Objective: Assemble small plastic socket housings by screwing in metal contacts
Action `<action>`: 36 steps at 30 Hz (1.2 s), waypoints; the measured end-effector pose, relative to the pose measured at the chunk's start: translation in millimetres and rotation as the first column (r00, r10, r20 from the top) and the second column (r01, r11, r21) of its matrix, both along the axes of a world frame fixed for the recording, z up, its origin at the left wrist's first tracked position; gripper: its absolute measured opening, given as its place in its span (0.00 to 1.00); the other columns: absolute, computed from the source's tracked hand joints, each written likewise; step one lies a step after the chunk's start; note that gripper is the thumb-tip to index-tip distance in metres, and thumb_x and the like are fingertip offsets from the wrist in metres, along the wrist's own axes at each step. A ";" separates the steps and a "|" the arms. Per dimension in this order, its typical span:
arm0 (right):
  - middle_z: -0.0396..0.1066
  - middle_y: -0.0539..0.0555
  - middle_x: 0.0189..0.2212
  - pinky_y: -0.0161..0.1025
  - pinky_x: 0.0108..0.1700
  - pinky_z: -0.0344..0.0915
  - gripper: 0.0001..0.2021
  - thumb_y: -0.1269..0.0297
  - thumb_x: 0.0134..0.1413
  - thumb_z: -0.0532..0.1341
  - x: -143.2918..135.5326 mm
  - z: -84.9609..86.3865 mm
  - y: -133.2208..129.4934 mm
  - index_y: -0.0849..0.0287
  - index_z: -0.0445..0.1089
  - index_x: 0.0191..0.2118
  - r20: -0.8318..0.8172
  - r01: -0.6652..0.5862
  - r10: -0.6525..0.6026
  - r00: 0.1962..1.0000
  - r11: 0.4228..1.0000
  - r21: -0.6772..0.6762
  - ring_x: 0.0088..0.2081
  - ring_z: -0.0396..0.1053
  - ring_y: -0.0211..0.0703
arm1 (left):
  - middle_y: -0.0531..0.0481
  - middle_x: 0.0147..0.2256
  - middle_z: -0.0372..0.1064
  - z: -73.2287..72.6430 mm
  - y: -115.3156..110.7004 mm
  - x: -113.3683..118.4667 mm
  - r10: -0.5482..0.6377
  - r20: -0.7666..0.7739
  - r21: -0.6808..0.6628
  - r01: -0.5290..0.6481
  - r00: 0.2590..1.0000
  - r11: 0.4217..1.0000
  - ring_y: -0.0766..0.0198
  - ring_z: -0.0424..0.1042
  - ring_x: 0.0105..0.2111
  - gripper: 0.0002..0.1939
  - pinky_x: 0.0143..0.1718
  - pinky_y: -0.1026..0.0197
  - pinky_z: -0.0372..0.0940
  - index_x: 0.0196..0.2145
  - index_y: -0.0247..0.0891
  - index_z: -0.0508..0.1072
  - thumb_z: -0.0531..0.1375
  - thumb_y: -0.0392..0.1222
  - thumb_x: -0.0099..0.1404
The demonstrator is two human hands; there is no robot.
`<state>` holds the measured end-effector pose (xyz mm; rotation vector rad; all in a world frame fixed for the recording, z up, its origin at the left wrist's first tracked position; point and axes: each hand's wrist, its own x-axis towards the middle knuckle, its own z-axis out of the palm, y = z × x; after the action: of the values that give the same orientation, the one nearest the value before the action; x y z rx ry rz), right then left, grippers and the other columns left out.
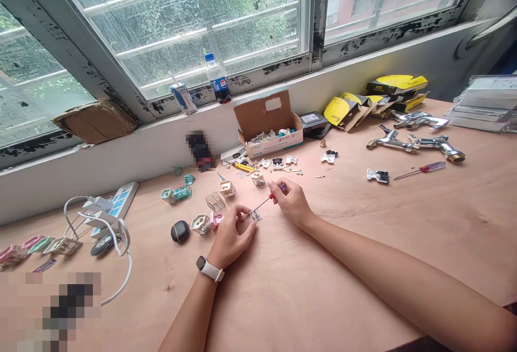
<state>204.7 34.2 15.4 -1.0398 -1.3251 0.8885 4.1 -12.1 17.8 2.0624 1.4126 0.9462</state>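
My right hand [291,201] is closed round the handle of a screwdriver [262,204] with a red and purple grip. The screwdriver's thin shaft slants down to the left, and its tip meets a small whitish part with metal bits [256,216] low over the tabletop. My left hand [234,236] steadies that part between thumb and fingers; its exact kind is too small to make out. Close beside the left hand are a pink pencil sharpener [217,219], a cream one [201,224] and a clear sharpener case [215,201].
Behind the hands stands an open cardboard box [274,145] of small parts. Chrome taps [438,147] and a second screwdriver [420,170] lie at the right. A black earbud case [180,231], power strip [117,206] and white cable [130,266] are at the left.
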 end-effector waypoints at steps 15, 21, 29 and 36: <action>0.68 0.50 0.18 0.33 0.28 0.62 0.25 0.40 0.59 0.59 0.0 0.0 0.6 0.59 0.64 0.26 -0.014 -0.001 0.001 1.000 1.000 -0.022 0.22 0.65 0.36 | 0.49 0.36 0.69 0.5 1.3 0.5 0.022 -0.101 -0.017 -0.023 0.995 1.000 0.62 0.67 0.31 0.09 0.34 0.60 0.61 0.42 0.40 0.69 0.58 0.46 0.67; 0.68 0.50 0.18 0.33 0.28 0.62 0.25 0.40 0.59 0.59 0.0 0.6 0.4 0.59 0.64 0.25 -0.011 0.009 -0.010 1.000 1.000 -0.024 0.22 0.65 0.36 | 0.49 0.35 0.69 1.8 0.6 1.8 0.012 -0.103 0.016 -0.010 0.995 1.000 0.62 0.67 0.32 0.10 0.34 0.60 0.61 0.42 0.40 0.69 0.59 0.46 0.66; 0.68 0.50 0.19 0.33 0.29 0.62 0.24 0.42 0.60 0.59 0.1 0.1 0.8 0.59 0.65 0.26 0.000 0.013 -0.013 1.000 1.000 -0.027 0.22 0.65 0.36 | 0.50 0.31 0.69 -0.5 1.6 4.2 0.051 -0.039 0.020 -0.050 0.998 0.999 0.63 0.67 0.29 0.10 0.31 0.61 0.61 0.40 0.39 0.70 0.59 0.48 0.67; 0.68 0.50 0.18 0.32 0.28 0.62 0.24 0.43 0.60 0.59 0.1 1.0 0.6 0.59 0.65 0.25 0.003 0.020 -0.019 1.000 1.000 -0.023 0.22 0.65 0.36 | 0.51 0.29 0.68 0.6 1.4 4.1 0.049 -0.031 0.023 -0.048 0.998 0.999 0.63 0.66 0.27 0.10 0.30 0.62 0.60 0.39 0.39 0.71 0.59 0.48 0.67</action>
<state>204.8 34.8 16.5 -1.0703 -1.3082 0.8894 8.1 -10.7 18.3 2.0762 1.4805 0.9570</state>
